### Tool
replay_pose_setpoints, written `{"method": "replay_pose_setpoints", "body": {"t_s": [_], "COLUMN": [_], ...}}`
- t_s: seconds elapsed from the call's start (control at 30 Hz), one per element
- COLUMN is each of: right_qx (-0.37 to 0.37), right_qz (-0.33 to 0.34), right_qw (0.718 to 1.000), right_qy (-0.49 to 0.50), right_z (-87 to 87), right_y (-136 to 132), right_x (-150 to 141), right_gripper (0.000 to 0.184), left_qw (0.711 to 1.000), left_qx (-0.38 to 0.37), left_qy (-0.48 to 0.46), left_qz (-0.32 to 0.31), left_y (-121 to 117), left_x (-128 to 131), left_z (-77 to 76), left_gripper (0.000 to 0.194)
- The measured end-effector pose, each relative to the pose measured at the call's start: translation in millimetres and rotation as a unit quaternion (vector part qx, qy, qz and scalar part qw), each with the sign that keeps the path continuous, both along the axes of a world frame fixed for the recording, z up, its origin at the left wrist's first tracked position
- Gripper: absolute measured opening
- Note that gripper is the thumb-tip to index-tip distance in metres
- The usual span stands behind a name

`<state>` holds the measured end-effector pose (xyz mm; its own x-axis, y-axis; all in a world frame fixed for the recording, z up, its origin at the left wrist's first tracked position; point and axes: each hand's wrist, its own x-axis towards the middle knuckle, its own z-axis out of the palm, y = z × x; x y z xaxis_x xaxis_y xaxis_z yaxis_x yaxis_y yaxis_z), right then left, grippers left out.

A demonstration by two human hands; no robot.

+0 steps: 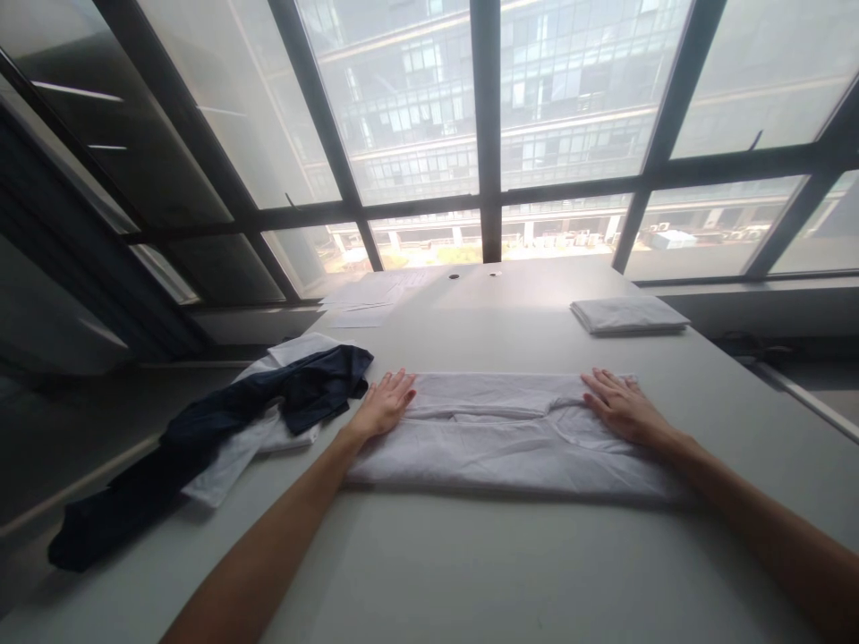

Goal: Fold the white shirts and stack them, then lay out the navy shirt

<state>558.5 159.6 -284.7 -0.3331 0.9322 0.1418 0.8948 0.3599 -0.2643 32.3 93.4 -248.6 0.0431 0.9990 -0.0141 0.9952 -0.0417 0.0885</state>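
Observation:
A white garment (489, 456), folded into a wide rectangle, lies across the table in front of me. Its upper layer is turned over, and a slightly rumpled fold edge runs along its length. My left hand (387, 402) rests flat on the garment's far left corner, fingers stretched out. On the far right part lies my right hand (618, 405), palm down with its fingers extended. Neither hand grips the cloth. The exact kind of garment cannot be made out in its folded state.
Dark navy clothing (248, 407) and white clothing (232, 461) lie heaped at the table's left edge. A neatly folded white cloth (629, 315) sits at the back right. Paper sheets (366, 300) lie at the back left of the white table (483, 572). Tall windows stand behind.

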Motion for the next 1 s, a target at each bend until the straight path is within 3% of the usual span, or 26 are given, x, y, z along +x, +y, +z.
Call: {"method": "replay_pose_setpoints", "body": {"t_s": [0.1,0.17,0.23,0.3,0.43,0.57,0.67,0.77,0.9,1.0], "right_qx": [-0.011,0.025,0.068,0.074,-0.008,0.028,0.068,0.069,0.080,0.064], "right_qz": [-0.030,-0.067,-0.094,-0.095,-0.053,-0.087,-0.119,-0.105,-0.124,-0.123], "right_qw": [0.992,0.980,0.975,0.984,0.999,0.995,0.987,0.988,0.989,0.990], "right_qy": [0.118,0.185,0.190,0.128,-0.011,0.027,0.087,0.088,-0.003,-0.018], "right_z": [11.6,18.2,19.2,14.1,1.5,7.6,16.1,21.0,26.7,29.1], "right_y": [8.0,12.8,15.0,14.6,14.7,23.7,27.7,21.6,-0.2,-16.5], "right_x": [10.5,19.6,26.8,30.4,34.3,46.3,52.9,46.7,14.2,-17.4], "right_gripper": [0.060,0.061,0.062,0.063,0.062,0.063,0.062,0.059,0.057,0.059], "left_qw": [1.000,0.999,0.998,0.995,0.976,0.959,0.956,0.963,0.972,0.969], "left_qx": [0.012,0.034,0.046,0.037,0.005,-0.001,-0.022,-0.016,0.019,0.043], "left_qy": [-0.020,-0.033,-0.053,-0.078,-0.127,-0.149,-0.131,-0.095,-0.061,-0.058], "left_qz": [0.020,0.021,-0.006,-0.060,-0.177,-0.241,-0.262,-0.253,-0.228,-0.236], "left_y": [1.7,-0.4,-5.6,-12.6,-20.1,-9.4,2.4,10.8,16.5,17.3], "left_x": [-1.4,6.8,25.8,54.6,128.1,201.4,246.4,274.7,284.6,281.9], "left_z": [8.8,19.2,32.0,45.8,71.9,82.8,68.9,38.5,0.3,-11.2], "left_gripper": [0.068,0.070,0.071,0.070,0.064,0.063,0.070,0.076,0.075,0.074]}}
